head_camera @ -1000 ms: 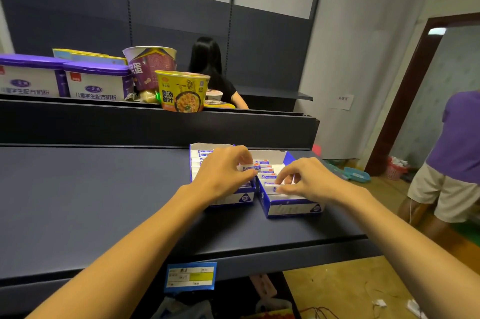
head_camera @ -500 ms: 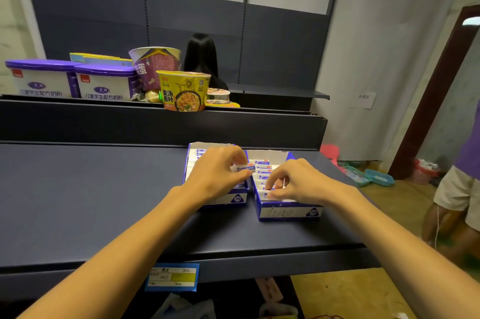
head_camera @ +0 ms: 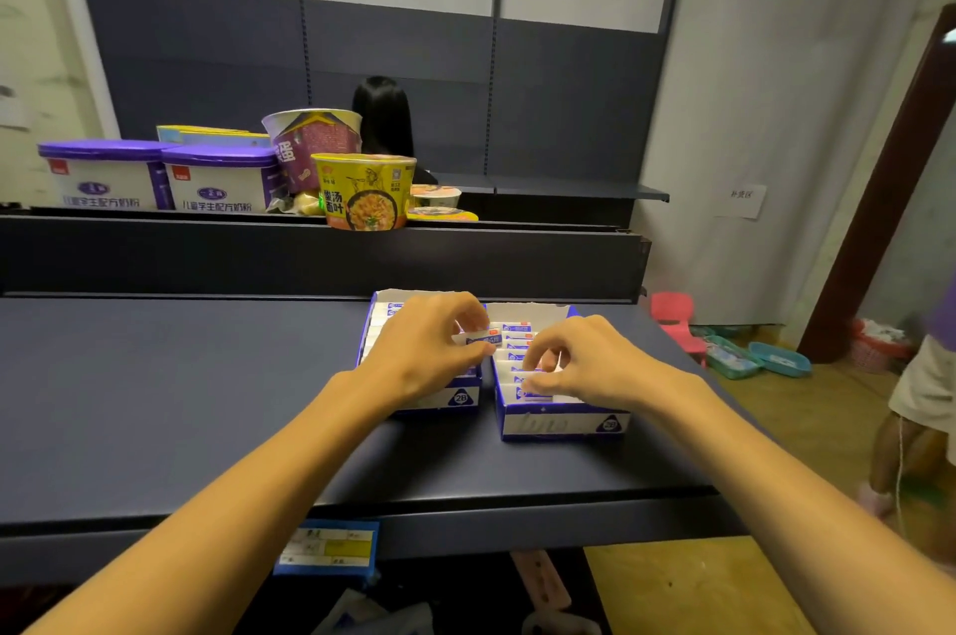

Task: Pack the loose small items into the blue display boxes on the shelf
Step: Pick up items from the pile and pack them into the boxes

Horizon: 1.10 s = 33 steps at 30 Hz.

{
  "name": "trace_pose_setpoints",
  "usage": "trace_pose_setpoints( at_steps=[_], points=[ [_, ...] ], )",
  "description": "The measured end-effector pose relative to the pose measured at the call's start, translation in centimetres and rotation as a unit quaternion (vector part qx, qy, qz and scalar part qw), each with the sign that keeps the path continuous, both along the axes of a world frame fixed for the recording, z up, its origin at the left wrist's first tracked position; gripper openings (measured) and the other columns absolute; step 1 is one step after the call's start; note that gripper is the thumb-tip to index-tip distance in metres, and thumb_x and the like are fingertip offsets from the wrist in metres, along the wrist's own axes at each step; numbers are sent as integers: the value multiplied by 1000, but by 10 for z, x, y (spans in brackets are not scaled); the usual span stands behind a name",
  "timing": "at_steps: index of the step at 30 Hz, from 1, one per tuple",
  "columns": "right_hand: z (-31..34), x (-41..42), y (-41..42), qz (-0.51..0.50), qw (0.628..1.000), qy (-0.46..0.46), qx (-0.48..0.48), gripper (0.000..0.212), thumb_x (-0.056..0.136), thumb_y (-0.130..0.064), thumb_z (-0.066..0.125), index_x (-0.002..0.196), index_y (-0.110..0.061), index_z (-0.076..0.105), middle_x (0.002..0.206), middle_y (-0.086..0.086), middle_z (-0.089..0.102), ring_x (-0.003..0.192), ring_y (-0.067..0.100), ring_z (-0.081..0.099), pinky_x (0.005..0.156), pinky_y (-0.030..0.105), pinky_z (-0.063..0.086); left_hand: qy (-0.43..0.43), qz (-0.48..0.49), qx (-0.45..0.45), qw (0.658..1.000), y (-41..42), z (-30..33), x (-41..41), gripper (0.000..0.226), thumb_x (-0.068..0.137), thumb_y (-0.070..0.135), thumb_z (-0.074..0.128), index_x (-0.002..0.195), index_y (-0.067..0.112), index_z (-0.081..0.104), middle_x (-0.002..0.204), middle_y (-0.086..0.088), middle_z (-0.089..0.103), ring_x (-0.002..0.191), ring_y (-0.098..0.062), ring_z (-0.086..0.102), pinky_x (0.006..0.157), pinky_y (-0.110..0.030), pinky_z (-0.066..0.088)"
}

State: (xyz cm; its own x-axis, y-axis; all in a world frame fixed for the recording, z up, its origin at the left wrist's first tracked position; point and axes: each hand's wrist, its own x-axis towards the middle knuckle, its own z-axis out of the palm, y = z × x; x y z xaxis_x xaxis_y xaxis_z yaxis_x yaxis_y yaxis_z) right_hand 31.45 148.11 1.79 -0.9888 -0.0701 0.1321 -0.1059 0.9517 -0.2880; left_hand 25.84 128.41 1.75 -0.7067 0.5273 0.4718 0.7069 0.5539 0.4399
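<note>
While noodle cups (head_camera: 364, 192) stand behind, left hand (head_camera: 424, 350) pinches a packet (head_camera: 478, 338); right hand's (head_camera: 584, 365) grip unclear.

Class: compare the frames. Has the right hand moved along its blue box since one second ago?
Cannot tell: the right hand sits over the front half of the right blue box, as before; only the camera clearly shifted.

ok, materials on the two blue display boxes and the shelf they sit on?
Left display box and right display box: look like thin printed cardboard, slightly glossy; the torn white back edges and folded walls suggest card. Shelf: probably painted or powder-coated sheet metal, matte dark blue-grey, judging by its flat smooth top and thin folded front lip, though coated board can't be ruled out.
</note>
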Motion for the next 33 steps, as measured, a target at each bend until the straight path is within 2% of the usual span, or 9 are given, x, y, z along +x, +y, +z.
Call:
trace_pose_setpoints(
  at_steps=[5, 8, 11, 16, 20, 27, 31, 33],
  points=[
    [9, 13, 13, -40, 997, 72, -9, 26, 85, -40, 67, 107, -25, 68, 97, -7, 60, 86, 9, 55, 71, 23, 45, -5, -4, -18, 1000, 9, 6, 4, 29, 86, 31, 68, 112, 19, 64, 114, 1, 66, 93, -6, 55, 80, -21, 48],
    [9, 19, 24, -68, 994, 89, -4, 26, 87, -37, 66, 108, -23, 68, 102, -3, 61, 86, 9, 52, 72, 24, 43, -3, -8, -22, 1000, 16, 7, 6, 28, 85, 33, 68, 110, 19, 66, 114, 1, 67, 92, -5, 55, 79, -20, 47],
    [6, 22, 32, -95, 992, 88, -4, 28, 88, -36, 65, 112, -21, 66, 109, 1, 63, 86, 9, 51, 71, 22, 41, -12, -14, -27, 999, 25, 9, 10, 28, 85, 32, 68, 110, 19, 66, 114, 1, 67, 98, -10, 60, 81, -24, 50],
    [2, 24, 38, -117, 990, 76, -15, 30, 89, -33, 64, 115, -18, 64, 111, 3, 65, 87, 9, 54, 76, 25, 50, -11, -23, -44, 999, 36, 13, 16, 28, 85, 34, 68, 109, 20, 66, 113, 2, 68, 99, -13, 62, 82, -29, 55],
    [-1, 23, 41, -114, 991, 65, -20, 28, 91, -32, 62, 115, -17, 63, 112, 4, 66, 87, 10, 54, 71, 24, 48, -31, -33, -63, 997, 40, 17, 20, 26, 85, 34, 68, 108, 21, 66, 113, 3, 68, 98, -12, 61, 82, -30, 55],
    [-3, 21, 39, -108, 991, 70, -30, 25, 91, -31, 62, 113, -18, 64, 111, 4, 66, 83, 10, 54, 72, 26, 50, -41, -51, -143, 988, 42, 19, 26, 29, 85, 38, 68, 108, 22, 66, 113, 4, 67, 90, -9, 56, 73, -20, 47],
    [-4, 21, 39, -108, 992, 61, -33, 26, 91, -33, 62, 113, -19, 64, 111, 4, 66, 86, 12, 57, 75, 28, 53, -40, -56, -218, 974, 45, 19, 29, 28, 85, 41, 66, 109, 25, 65, 113, 5, 64, 89, -9, 53, 61, -15, 37],
    [-4, 21, 40, -108, 992, 58, -36, 26, 91, -33, 62, 113, -19, 63, 112, 4, 66, 89, 13, 59, 76, 29, 54, -40, -53, -239, 969, 47, 18, 28, 26, 86, 40, 66, 109, 27, 66, 114, 5, 64, 91, -11, 54, 61, -17, 39]
  ],
)
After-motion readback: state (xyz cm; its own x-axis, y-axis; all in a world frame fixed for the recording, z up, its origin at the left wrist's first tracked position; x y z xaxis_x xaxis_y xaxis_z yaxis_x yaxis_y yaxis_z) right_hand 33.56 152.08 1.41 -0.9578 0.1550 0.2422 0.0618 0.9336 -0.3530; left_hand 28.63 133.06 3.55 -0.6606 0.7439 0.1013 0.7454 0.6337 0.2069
